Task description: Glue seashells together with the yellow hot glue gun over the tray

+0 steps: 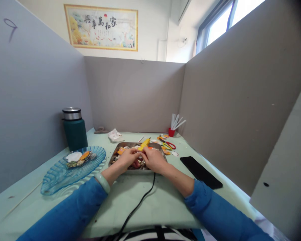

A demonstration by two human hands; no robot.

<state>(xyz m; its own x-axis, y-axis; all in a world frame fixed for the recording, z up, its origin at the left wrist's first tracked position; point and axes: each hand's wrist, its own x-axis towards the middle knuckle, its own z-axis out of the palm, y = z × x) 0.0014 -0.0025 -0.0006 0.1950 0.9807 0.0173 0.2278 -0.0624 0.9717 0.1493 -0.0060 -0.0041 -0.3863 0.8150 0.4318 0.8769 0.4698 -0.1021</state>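
Observation:
My left hand and my right hand meet over a metal tray, fingertips close together in a pinch. What they hold between them is hidden or too small to name. A yellow glue gun shows just beyond my fingers, its nozzle pointing up and to the right; I cannot tell whether a finger touches it. Shells and orange pieces fill the tray around my hands. From under my right hand a black cord runs toward me over the table.
At left a blue scalloped plate holds shells, with a green flask behind it. Scissors and loose pieces lie right of the tray. A red cup holds white sticks. A black phone-like slab lies at right. Grey partitions surround the table.

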